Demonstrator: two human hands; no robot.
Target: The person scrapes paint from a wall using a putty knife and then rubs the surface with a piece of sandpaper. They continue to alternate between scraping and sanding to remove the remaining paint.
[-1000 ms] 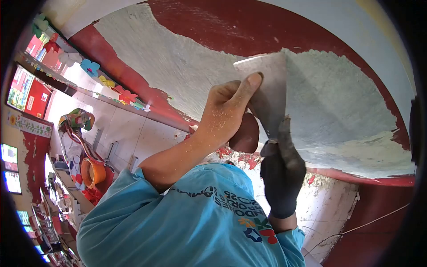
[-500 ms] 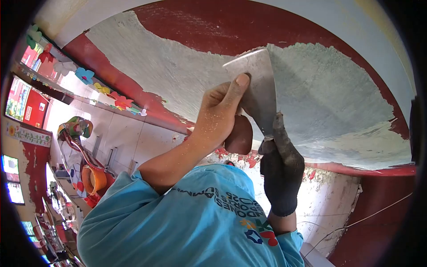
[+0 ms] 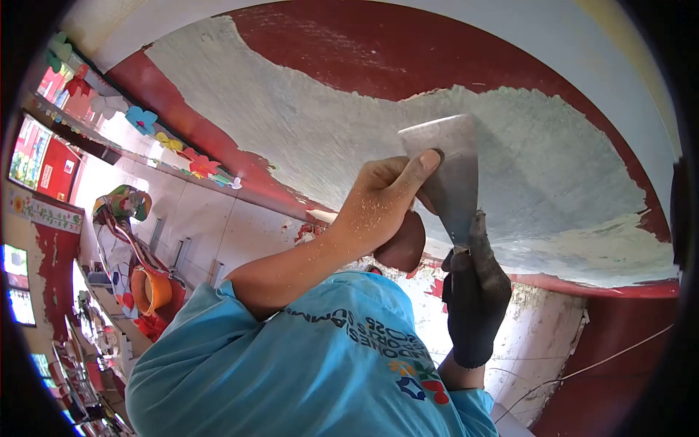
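A red surface (image 3: 320,36) with a broad, ragged-edged grey patch (image 3: 561,175) spreads behind a metal scraper (image 3: 455,175) in the head view, the one feed I watch from my remote station. Well to the left of the scraper hang coloured paper flowers (image 3: 169,142); below them, on the same side of it, is an orange container (image 3: 162,290). Down to its right, a thin cable (image 3: 597,360) runs at a slant.

The scraper is in front of the grey patch, between the wearer's two hands, its wide edge uppermost. I cannot tell whether that edge touches the surface. The gloved right hand (image 3: 477,298) is clamped at the scraper's narrow end, hiding any handle, a grip I judge to carry and steer the tool. The bare left hand (image 3: 382,200), flecked with pale specks, is closed on the blade's left side, thumb flat on the near face and fingers mostly hidden, probably to steady the broad metal. Just left of the scraper's lower part, beside that hand, shows a reddish-brown rounded object (image 3: 402,244); I cannot make out what it is or whether it is held. Below the scraper spreads the wearer's blue shirt (image 3: 277,364).
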